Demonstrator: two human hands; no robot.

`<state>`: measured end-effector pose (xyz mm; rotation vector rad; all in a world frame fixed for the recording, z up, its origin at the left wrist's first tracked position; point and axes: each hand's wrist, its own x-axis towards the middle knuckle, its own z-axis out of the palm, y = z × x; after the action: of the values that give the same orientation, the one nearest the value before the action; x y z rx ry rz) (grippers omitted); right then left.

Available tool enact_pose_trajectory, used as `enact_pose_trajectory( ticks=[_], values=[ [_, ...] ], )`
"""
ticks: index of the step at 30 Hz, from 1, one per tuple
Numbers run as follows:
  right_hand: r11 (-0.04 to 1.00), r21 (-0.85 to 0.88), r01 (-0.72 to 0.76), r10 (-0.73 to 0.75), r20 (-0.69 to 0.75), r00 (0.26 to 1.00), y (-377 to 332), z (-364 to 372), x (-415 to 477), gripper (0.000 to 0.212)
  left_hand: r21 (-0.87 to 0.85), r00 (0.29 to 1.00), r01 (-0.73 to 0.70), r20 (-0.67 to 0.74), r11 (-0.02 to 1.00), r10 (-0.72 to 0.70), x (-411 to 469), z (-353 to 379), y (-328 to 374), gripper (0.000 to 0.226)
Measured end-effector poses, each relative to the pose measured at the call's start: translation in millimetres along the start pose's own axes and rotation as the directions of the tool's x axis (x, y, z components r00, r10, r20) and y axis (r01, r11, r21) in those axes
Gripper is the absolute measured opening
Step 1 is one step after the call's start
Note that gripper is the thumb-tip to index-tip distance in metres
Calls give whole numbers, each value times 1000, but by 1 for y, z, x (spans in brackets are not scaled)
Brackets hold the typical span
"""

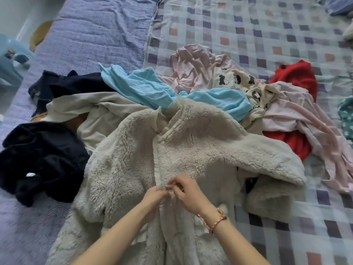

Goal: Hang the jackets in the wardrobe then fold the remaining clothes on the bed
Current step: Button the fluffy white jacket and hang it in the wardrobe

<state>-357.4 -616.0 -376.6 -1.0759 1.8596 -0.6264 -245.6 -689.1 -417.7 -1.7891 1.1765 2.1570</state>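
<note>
The cream fleece jacket (191, 146) lies front-up on the near part of the bed (267, 35), overlapping the heaped clothes (145, 87) beyond it. The left hand (152, 195) and right hand (188, 196) pinch its front edges together, apparently at a fastener. Keeping those edges level and flat should help it close evenly.

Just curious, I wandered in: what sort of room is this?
Probably a bedroom: a bed with a checked sheet and purple cover, strewn with loose clothes and a fleece jacket.

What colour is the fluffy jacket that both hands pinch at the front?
Cream, an off-white; the jacket shows best in the head view, the only one.
</note>
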Motion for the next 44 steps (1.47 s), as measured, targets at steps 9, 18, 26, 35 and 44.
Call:
enact_pose_trajectory(
  ticks=[9,18,26,35,44],
  values=[
    [819,-571,54,-65,2,998,-3,34,13,20,77,958,-86,-268,993,104,-5,7,-11,26],
    [866,-453,-211,166,-137,977,28,27,8,27,-89,941,-53,-338,995,20,4,6,-4,34],
    [932,-30,-361,337,-293,895,38,22,2,35,629,879,-153,-266,762,395,25,5,-14,22],
    [937,46,-347,350,-79,934,33,12,13,46,960,881,-155,28,232,473,33,16,-6,23],
    [957,80,-278,281,-28,959,6,33,17,47,181,955,-237,-140,955,263,15,-21,-22,14]
  ],
)
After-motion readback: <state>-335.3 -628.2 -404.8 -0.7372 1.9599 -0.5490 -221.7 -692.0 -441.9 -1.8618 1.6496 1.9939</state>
